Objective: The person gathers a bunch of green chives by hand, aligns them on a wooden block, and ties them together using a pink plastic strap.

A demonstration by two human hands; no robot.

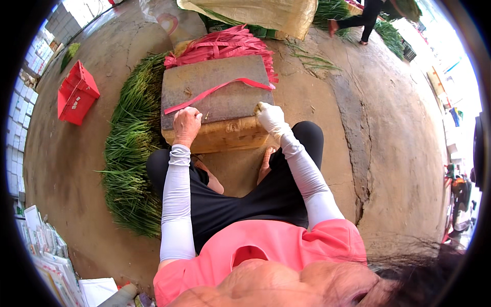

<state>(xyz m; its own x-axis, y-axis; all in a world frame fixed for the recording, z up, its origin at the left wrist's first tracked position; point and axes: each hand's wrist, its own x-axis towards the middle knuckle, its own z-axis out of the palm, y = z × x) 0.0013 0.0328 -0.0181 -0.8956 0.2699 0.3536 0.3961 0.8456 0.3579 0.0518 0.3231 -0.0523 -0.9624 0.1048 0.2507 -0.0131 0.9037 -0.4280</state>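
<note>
My bare left hand (187,123) is closed at the near edge of a dark board (212,71) on a wooden block (232,135). My right hand (270,118), in a pale glove, is closed at the board's right edge. I cannot make out what, if anything, is in either hand. A pink strip (230,83) lies across the board, its left end close to my left hand. A pile of pink strips (220,43) sits just behind the board. Long green stalks (130,143) with leafy ends are heaped along the block's left side.
A red crate (76,92) stands to the left. Stacked pale boxes (25,107) line the left edge. A yellowish sheet (255,13) lies beyond the pink pile. A person (365,23) walks at upper right near more greens (388,38). A cracked strip (350,143) runs along the floor.
</note>
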